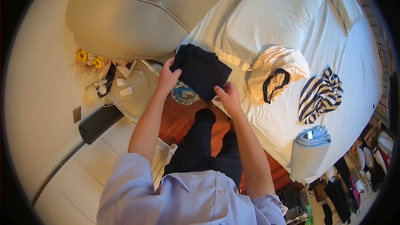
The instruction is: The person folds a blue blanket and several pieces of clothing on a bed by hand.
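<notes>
A folded black garment is held between my two hands, above the near corner of the bed. My left hand grips its left edge, with the thumb on top. At the lower right corner, my right hand pinches the cloth between thumb and fingers. Below the garment, a round container with blue and white contents is partly hidden. To the right on the bed lie a crumpled cream garment with a black-trimmed opening and a black-and-white striped cloth. A rolled light-blue fringed textile rests near the bed's edge.
The white-sheeted bed fills the right, with a pillow on it. A padded headboard rises behind. On the left are a side table with chargers, sunflowers and a black roll. Clothes hang at lower right.
</notes>
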The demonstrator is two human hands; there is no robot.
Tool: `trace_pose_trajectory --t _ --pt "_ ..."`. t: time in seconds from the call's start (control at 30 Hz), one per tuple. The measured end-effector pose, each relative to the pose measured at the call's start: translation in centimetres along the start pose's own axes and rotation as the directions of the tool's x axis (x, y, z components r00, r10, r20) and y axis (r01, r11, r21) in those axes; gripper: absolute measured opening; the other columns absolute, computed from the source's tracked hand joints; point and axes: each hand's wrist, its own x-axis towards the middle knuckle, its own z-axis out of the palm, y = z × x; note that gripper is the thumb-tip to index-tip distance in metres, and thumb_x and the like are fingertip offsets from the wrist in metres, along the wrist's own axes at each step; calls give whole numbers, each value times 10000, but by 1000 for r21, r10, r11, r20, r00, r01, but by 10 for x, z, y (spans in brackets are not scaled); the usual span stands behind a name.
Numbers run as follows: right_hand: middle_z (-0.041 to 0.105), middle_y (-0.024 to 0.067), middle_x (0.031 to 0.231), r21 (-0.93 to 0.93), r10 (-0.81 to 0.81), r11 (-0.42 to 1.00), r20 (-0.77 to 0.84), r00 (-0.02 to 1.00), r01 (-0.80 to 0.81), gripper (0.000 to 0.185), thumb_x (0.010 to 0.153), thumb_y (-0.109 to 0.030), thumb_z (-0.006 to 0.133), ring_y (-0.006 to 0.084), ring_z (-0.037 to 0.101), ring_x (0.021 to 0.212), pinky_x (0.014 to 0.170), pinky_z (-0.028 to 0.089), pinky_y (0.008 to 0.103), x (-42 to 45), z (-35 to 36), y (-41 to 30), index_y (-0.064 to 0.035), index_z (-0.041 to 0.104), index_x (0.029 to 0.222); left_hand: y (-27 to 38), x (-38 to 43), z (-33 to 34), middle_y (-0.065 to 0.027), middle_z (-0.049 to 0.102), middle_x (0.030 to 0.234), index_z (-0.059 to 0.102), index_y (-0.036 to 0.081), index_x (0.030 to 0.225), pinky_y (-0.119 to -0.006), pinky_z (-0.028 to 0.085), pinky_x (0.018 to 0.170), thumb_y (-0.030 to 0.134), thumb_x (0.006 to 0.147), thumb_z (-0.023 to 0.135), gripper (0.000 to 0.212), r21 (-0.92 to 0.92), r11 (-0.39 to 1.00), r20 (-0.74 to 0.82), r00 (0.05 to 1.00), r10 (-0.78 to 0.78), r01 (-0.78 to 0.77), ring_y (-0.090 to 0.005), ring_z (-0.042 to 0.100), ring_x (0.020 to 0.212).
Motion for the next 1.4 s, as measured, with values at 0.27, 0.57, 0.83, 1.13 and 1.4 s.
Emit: trace_pose_trajectory --t 0.27,0.57,0.83,1.13,1.4 --pt "643 69 755 -453 12 891 -45 999 -31 218 953 -215 613 126 590 597 513 477 267 -28 -69 188 3 601 951 -88 14 38 -186 668 1196 594 -23 1303 -379 516 922 148 832 704 513 -53 868 53 870 -491 493 -293 647 1070" --pt "664 100 835 -35 647 741 -230 727 -671 196 953 -197 601 187 657 645 527 558 321 -159 -111 218 -13 602 1019 -81 13 84 -119 739 940 665 0 1175 -347 557 770 165 887 680 333 160 985 222 970 -97 62 -228 707 853" --pt "681 77 921 188 603 793 -111 790 -579 217 998 -259 602 182 677 732 611 573 319 -165 -51 206 -56 585 1071 27 84 142 -167 706 1129 598 -34 1274 -340 541 882 270 864 772 538 179 972 250 963 103 -150 -211 694 986" --pt "668 56 920 396 542 791 -102 834 -466 186 1003 -231 591 160 667 783 671 565 307 -168 -39 190 -52 595 1054 68 128 204 -129 608 1288 512 -1 1364 -397 508 850 431 826 806 749 51 946 414 856 -311 319 -211 609 1118" --pt "638 72 906 355 214 934 -485 848 -33 226 967 -176 666 131 619 760 621 530 268 -103 -111 161 -17 563 1089 62 132 226 -240 571 1294 532 -85 1304 -435 476 1002 409 720 856 831 375 926 72 993 -88 55 -369 562 1190"
